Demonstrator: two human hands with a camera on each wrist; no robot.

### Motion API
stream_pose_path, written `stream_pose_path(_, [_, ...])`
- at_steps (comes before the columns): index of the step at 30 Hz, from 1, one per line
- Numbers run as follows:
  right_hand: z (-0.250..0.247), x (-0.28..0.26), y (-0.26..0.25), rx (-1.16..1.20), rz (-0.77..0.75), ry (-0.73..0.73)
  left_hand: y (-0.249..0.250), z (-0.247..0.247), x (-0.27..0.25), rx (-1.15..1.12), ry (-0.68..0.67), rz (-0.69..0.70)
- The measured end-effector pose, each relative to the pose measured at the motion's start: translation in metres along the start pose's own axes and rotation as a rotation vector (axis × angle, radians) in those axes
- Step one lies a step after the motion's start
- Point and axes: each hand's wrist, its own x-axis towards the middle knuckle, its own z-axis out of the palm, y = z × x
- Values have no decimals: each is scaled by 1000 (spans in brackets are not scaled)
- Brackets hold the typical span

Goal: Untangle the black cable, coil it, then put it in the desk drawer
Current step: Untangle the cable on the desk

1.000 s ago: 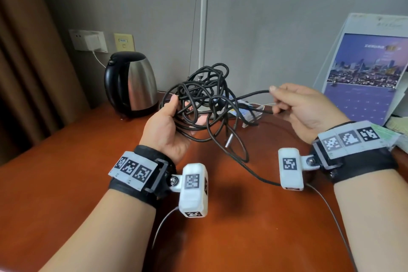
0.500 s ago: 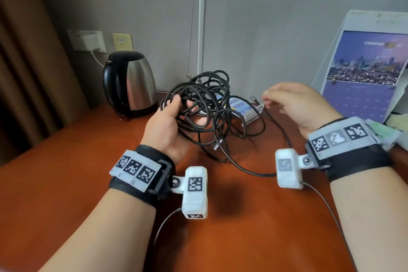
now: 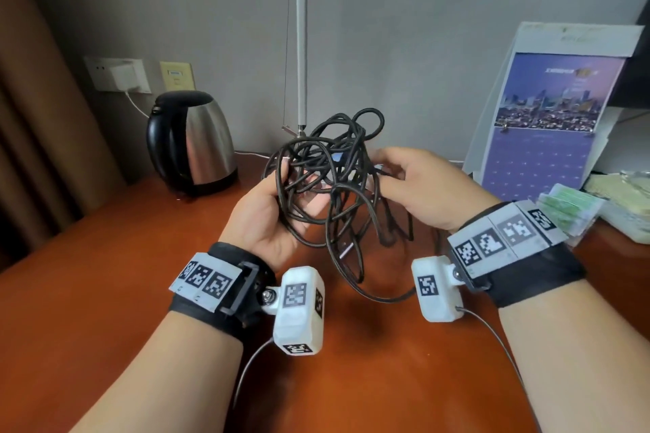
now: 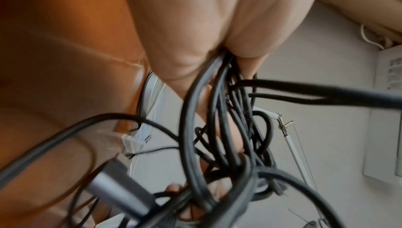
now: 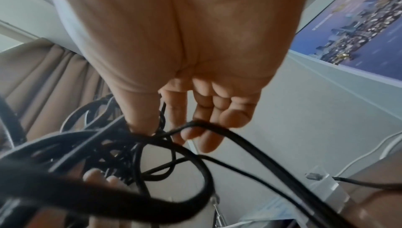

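The left hand (image 3: 267, 221) grips the tangled black cable (image 3: 330, 165), its fingers curled round a bunch of loops held above the desk (image 3: 105, 292). The right hand (image 3: 422, 186), just beside it, pinches a strand (image 5: 195, 123) at the tangle's right side, while loose loops hang below both hands.

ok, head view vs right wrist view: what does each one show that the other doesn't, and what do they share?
Only the head view: the kettle by the wall, the wall socket with a plugged-in charger, both wrist cameras, and the left hand gripping the bundle from below.

Only the right wrist view: the right hand's fingers from underneath, with one strand running across them, and a small connector lying on the desk.

Both: the tangled black cable, the right hand at the tangle, and the calendar.
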Motion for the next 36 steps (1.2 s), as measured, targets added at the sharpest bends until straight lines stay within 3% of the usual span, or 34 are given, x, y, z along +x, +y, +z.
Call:
stream_pose_path(3, [-2,-12,4,-31,85,56,-1,0,0,99,-81,-47])
stream_pose_path(8, [1,-25,17,66,251,286,8,-12,3,197,-16,-67])
stream_pose_path(11, [4,-27,23,158,307,393,6,-10,2,237,42,76])
stream_pose_path(13, [5,-27,24,295,365,442,3,-8,2,446,122,258])
stream_pose_path(15, [6,-28,20,456,407,476,1,-8,5,680,103,368])
stream_pose_path(19, [10,-27,10,623,385,458,-8,-6,1,858,-102,200])
stream_pose_path(22, [15,-28,0,711,314,360,-17,-4,-4,894,-178,55])
stream_pose_path(26, [23,-33,-14,771,163,206,-18,0,-7,910,-243,76])
stream_pose_path(31, [26,-37,-18,778,57,138,-19,-3,-5,874,-169,112])
stream_pose_path(36, [26,-34,-9,698,63,267,-23,-8,4,850,21,181])
